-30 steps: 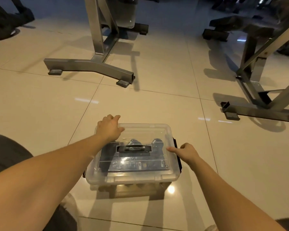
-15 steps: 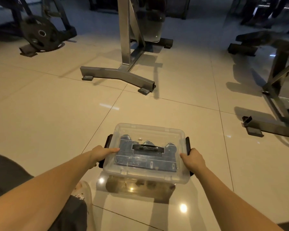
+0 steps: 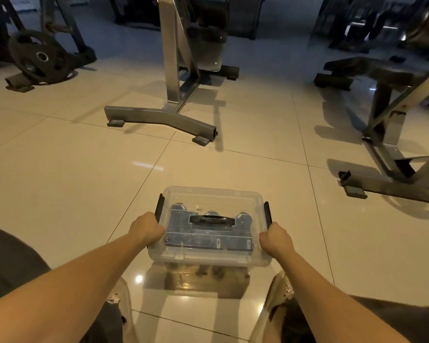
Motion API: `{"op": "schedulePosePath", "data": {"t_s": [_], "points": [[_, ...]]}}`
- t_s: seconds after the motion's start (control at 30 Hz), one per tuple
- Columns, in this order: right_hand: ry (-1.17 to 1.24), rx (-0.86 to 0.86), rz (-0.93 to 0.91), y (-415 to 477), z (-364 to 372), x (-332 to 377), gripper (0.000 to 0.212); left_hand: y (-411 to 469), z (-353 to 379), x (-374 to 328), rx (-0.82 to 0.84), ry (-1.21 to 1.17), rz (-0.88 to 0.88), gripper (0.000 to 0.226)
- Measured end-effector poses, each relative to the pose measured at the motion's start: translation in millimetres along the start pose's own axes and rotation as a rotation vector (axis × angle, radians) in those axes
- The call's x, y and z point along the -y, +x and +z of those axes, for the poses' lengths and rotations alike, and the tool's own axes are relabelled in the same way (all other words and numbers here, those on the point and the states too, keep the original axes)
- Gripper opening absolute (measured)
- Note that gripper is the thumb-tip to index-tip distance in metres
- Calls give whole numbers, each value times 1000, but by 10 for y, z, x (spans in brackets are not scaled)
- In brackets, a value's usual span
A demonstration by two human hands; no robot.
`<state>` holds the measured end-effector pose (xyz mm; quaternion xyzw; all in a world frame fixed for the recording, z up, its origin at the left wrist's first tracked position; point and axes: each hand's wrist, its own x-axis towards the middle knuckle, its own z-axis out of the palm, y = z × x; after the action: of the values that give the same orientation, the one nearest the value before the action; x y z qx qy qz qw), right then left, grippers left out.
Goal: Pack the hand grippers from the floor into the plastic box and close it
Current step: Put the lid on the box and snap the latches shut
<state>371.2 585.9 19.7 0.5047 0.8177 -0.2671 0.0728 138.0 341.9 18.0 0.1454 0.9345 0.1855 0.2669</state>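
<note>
A clear plastic box (image 3: 211,258) with its lid (image 3: 212,201) on sits on the tiled floor in front of me. A black carry handle (image 3: 211,220) lies flat on the lid, and black latches (image 3: 267,211) flank both short sides. Dark shapes inside the box show dimly through the plastic; I cannot make them out as hand grippers. My left hand (image 3: 146,229) grips the box's left side at the latch, fingers curled. On the right side, my right hand (image 3: 275,240) grips the edge just below the right latch.
A steel machine base (image 3: 159,117) stands on the floor straight ahead. Another metal frame (image 3: 386,179) is at the right. A black weight plate (image 3: 39,56) leans at the far left. My knees and slippers (image 3: 278,303) are at the bottom edge.
Both hands came off the lid top and moved to the box's two sides, where they now grip at the latches. My view has lifted, showing more of the gym.
</note>
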Motion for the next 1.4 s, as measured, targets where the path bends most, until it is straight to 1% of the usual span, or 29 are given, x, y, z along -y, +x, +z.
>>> {"op": "schedulePosePath", "data": {"t_s": [0.07,0.17,0.23,0.3,0.37,0.43,0.5,0.6,0.73,0.83,0.93,1.03,1.13,1.23,1.4], "points": [[-33,-15,-21,5,6,17,25,2,18,15,-11,-1,3,29],[-48,-43,-45,28,11,50,20,15,51,46,-18,-80,-2,32],[53,-75,-5,60,41,49,17,-8,80,43,0,-176,-9,36],[250,-62,58,98,87,40,22,-29,97,27,32,-279,-18,39],[410,-53,108,132,97,76,27,-41,47,-6,70,-328,-22,40],[467,-58,105,145,68,169,25,-46,-43,-16,60,-346,-18,38],[483,-78,56,151,-27,338,19,-53,-213,-33,20,-367,-26,35],[472,-81,-18,135,-153,680,20,-164,-584,44,-34,-372,-58,36],[474,-71,-183,15,-361,1396,24,-508,-1311,209,-182,-408,-94,26],[464,-62,-378,-148,-566,2159,32,-878,-1955,477,-301,-460,-169,31],[438,-11,-581,-508,-686,3005,42,-1340,-2508,889,-413,-528,-233,27],[386,48,-749,-894,-621,3767,42,-1771,-2854,1406,-483,-612,-334,30],[359,196,-865,-1292,-260,4412,43,-2200,-2981,2006,-544,-688,-452,32],[347,322,-945,-1676,264,4800,41,-2573,-2977,2514,-603,-735,-584,32],[305,498,-1084,-2192,1259,5211,40,-3036,-2829,3320,-582,-829,-802,31]]}}
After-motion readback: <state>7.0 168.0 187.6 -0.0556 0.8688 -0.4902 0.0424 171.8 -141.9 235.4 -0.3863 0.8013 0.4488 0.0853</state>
